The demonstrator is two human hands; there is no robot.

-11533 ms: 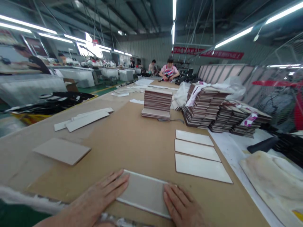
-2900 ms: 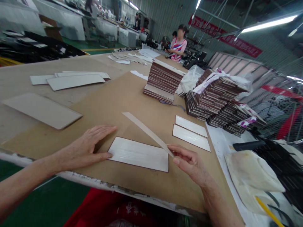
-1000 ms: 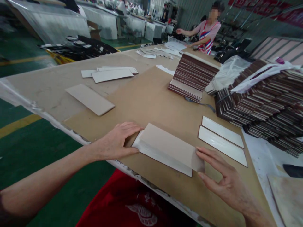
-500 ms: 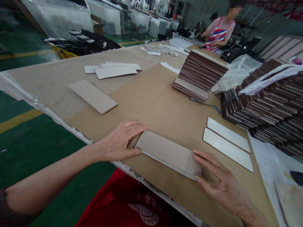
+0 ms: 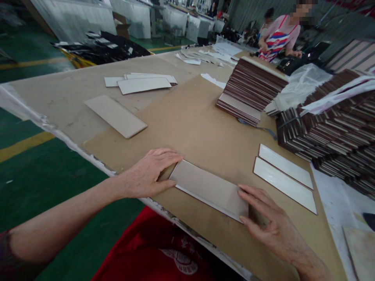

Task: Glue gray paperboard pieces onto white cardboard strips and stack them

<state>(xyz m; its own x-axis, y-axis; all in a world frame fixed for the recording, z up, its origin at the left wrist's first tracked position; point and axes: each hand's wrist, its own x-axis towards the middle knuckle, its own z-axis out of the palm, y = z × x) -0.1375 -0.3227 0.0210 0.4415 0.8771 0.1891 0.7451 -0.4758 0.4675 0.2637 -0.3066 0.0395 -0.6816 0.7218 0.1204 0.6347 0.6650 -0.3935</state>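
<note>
A flat beige rectangular panel (image 5: 209,189) lies lengthwise on the brown paper sheet (image 5: 187,125) before me, its near edge showing a pale strip. My left hand (image 5: 149,171) grips its left end, thumb at the near corner and fingers at the far one. Around the right end my right hand (image 5: 271,224) is closed the same way, fingertips and thumb on the two corners. Two glossy white-faced panels (image 5: 284,185) lie side by side beyond my right hand. To the left, another beige panel (image 5: 115,116) rests flat, partly on the brown sheet.
Several pale panels (image 5: 145,85) overlap farther back on the table. A leaning row of dark-edged panels (image 5: 250,89) and larger stacks (image 5: 342,128) stand at the right. Beyond the table is a person in a striped apron (image 5: 275,41). The table's edge (image 5: 67,140) runs along my left.
Both hands keep their grip on the panel, which has hardly moved. The view has shifted slightly, and the person at the back has moved an arm outward.
</note>
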